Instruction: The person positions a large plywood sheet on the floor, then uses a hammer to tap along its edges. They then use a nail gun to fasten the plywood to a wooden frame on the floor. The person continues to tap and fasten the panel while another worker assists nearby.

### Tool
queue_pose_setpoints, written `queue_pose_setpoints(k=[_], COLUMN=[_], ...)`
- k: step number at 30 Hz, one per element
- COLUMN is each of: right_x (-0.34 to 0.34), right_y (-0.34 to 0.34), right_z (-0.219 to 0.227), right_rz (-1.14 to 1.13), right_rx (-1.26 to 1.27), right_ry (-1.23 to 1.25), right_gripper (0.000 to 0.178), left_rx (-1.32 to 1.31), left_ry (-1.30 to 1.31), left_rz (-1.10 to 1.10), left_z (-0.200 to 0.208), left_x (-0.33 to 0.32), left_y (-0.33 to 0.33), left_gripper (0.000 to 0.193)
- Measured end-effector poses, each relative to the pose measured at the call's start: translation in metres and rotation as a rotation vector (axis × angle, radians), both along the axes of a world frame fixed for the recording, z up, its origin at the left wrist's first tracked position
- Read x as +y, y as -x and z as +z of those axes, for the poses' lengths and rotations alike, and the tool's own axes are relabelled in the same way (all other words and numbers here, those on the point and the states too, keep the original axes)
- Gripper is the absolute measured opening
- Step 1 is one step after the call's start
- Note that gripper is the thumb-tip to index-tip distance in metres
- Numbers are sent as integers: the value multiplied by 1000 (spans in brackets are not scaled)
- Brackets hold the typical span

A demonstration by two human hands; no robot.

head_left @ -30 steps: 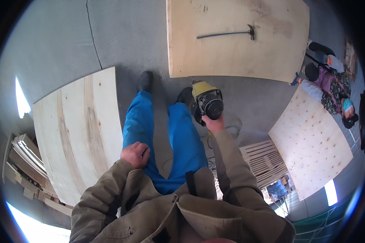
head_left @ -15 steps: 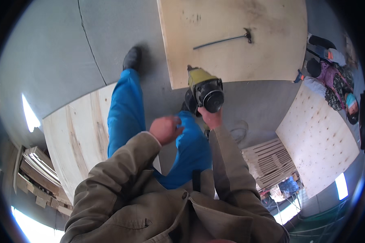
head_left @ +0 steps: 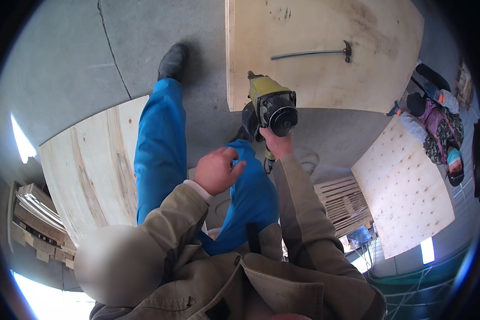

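Observation:
A yellow and black nail gun [head_left: 272,101] is gripped in my right hand [head_left: 279,143], in front of my right leg. Its nose points away from me, toward the near edge of a plywood-topped stack [head_left: 325,80]. Below the handle, a hose fitting [head_left: 269,158] shows. My left hand [head_left: 217,172] hangs over my right thigh, its fingers loosely bent and its thumb apart. Nothing shows in it, though its palm is hidden. A claw hammer [head_left: 312,54] lies on the plywood, beyond the nail gun.
At the left, a wooden sheet [head_left: 93,170] lies beside my leg. Stacked boards [head_left: 40,218] stand lower left. Another person [head_left: 437,120] bends at the far right, near a knotty plywood sheet [head_left: 405,186]. A slatted pallet [head_left: 344,205] and a loop of hose [head_left: 309,160] are right of me.
The view has shifted, so the plywood and hammer sit farther right. My left hand has risen slightly, with its thumb now showing apart. The nail gun stays in my right hand.

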State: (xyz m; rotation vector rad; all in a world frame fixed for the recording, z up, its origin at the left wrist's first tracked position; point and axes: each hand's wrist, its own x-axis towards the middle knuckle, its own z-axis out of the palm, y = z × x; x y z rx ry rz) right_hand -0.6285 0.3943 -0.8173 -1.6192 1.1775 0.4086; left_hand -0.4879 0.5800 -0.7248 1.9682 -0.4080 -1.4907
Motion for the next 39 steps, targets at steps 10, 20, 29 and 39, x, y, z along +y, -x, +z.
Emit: queue_pose_setpoints(k=[10, 20, 29, 39], right_x=[17, -9, -37, -45], right_y=[23, -29, -124, -146], right_z=[-59, -7, -2, -32], right_rz=[62, -33, 5, -39], right_rx=[127, 4, -194, -202], right_ry=[62, 80, 160, 111], right_gripper=[67, 59, 20, 23], left_rx=[55, 74, 131, 143], left_ry=[-31, -8, -33, -45], left_rz=[-19, -12, -28, 38], left_z=[-1, 0, 2, 2], left_x=[-1, -11, -18, -28], left_y=[-5, -22, -44, -54], left_gripper=[24, 22, 23, 23])
